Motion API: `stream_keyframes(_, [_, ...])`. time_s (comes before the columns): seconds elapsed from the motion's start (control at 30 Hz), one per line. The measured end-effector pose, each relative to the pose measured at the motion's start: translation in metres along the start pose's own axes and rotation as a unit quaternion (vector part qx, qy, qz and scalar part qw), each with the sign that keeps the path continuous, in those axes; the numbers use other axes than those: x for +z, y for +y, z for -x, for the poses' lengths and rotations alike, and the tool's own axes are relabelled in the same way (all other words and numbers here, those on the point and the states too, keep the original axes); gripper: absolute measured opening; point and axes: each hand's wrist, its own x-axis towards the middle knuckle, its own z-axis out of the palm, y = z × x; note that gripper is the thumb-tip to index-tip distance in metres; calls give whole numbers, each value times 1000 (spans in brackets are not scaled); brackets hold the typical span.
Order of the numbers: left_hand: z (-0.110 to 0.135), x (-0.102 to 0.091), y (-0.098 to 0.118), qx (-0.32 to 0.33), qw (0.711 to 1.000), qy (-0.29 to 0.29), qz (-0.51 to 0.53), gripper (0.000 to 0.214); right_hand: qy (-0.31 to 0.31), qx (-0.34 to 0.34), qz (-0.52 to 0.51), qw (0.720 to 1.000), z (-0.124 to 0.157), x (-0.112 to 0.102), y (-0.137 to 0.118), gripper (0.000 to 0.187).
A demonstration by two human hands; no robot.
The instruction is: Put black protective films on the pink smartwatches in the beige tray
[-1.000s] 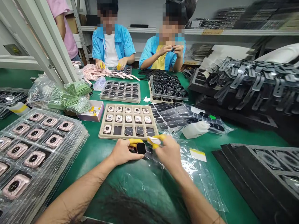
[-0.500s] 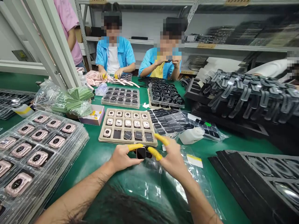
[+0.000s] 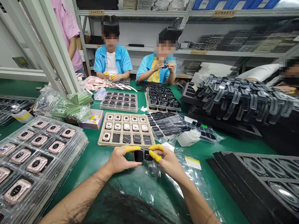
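In my left hand (image 3: 120,159) is a smartwatch case (image 3: 138,155), gripped between thumb and yellow-covered index finger, its dark screen facing me. My right hand (image 3: 166,157), with yellow finger cots too, pinches a black square film with pale print (image 3: 148,155) just right of the watch. Whether film and watch touch, I cannot tell. Just beyond my hands lies a beige tray (image 3: 114,143) with watch cases in its compartments. Its front row holds one watch case (image 3: 106,136) and several black printed squares (image 3: 136,138). A clear plastic bag (image 3: 187,180) lies under my right forearm.
Stacked clear trays of pink watch cases (image 3: 37,164) stand at left. Black foam trays (image 3: 233,174) are at right, with a white bottle (image 3: 189,137) and black film sheets (image 3: 163,124) nearer the middle. Two people in blue jackets (image 3: 125,59) sit opposite.
My right hand has closed on the black film, now visible beside the watch. Its raised index finger has come down. The watch moved slightly left, and the whole view shifted a little.
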Motion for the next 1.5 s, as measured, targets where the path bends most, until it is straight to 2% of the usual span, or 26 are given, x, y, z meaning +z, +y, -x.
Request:
stream_keyframes(0.13, [0, 4, -2, -88, 991, -6, 99, 59, -3, 0, -53, 999, 0, 7, 3, 32])
stream_keyframes(0.2, [-2, 6, -3, -137, 977, -13, 164, 66, -2, 1, -68, 998, -2, 11, 4, 33])
stream_keyframes(0.27, [-5, 7, -3, -179, 961, -13, 209, 69, 4, -27, -57, 998, -3, 9, 5, 31])
stream_keyframes(0.37, [-8, 7, -3, -214, 951, -3, 223, 67, 41, -102, -48, 993, -3, -8, 1, 28])
stream_keyframes(0.43, [-9, 6, -3, -222, 950, 3, 220, 65, 81, -121, -113, 983, -1, -24, -2, 33])
stream_keyframes(0.5, [-8, 6, -4, -220, 953, 1, 209, 66, 83, -104, -196, 971, 3, -34, -5, 42])
stream_keyframes(0.57, [-6, 7, -6, -202, 965, -12, 170, 63, 43, -59, -216, 974, 6, -31, -7, 39])
stream_keyframes(0.6, [-5, 8, -7, -188, 971, -22, 144, 61, 18, -30, -202, 979, 6, -25, -7, 35])
stream_keyframes(0.67, [-4, 10, -9, -166, 980, -42, 100, 57, -9, 19, -162, 986, 7, -8, -9, 40])
stream_keyframes(0.77, [-3, 11, -9, -152, 984, -57, 71, 57, -7, 51, -130, 990, 5, 13, -10, 45])
stream_keyframes(0.83, [-3, 10, -8, -142, 987, -66, 46, 55, 0, 65, -123, 990, 4, 19, -10, 46])
stream_keyframes(1.0, [-4, 10, -6, -120, 989, -88, -10, 56, 0, 83, -132, 988, 4, 24, -3, 47])
stream_keyframes(1.13, [-3, 11, -6, -99, 991, -88, -34, 56, 28, 88, -147, 985, 3, 35, 5, 51])
stream_keyframes(1.3, [-2, 12, -6, -93, 991, -85, -41, 52, 60, 87, -161, 981, 4, 44, 8, 57])
stream_keyframes(1.5, [-2, 12, -6, -86, 991, -84, -51, 54, 76, 82, -150, 982, 5, 49, 11, 53])
